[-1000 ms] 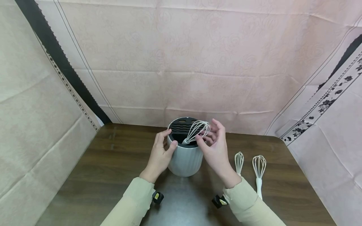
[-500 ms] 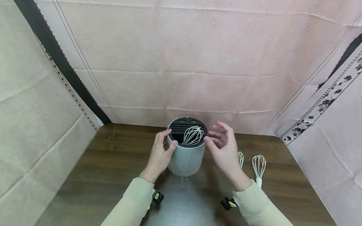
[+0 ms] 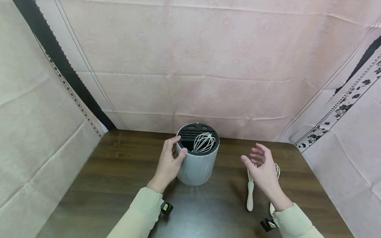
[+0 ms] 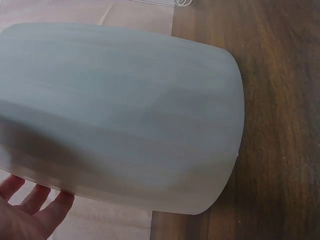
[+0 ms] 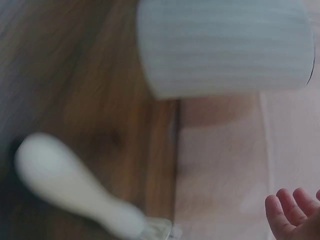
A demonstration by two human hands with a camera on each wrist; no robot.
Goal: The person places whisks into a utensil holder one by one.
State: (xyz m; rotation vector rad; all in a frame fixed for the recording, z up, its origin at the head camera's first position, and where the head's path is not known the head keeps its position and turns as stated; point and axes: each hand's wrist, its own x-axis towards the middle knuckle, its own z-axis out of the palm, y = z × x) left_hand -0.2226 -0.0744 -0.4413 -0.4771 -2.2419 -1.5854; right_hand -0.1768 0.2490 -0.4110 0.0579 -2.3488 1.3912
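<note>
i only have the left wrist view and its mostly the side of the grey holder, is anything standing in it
Observer: Yes, the head view shows a whisk in the open compartment of the holder, wire end up.
Operator: nice, whats off to its right
Observer: The right hand, apart from the holder and holding nothing.
Operator: anything lying near that
Observer: Two more on the table, an inner whisk and an outer whisk, both partly hidden by that hand.
</note>
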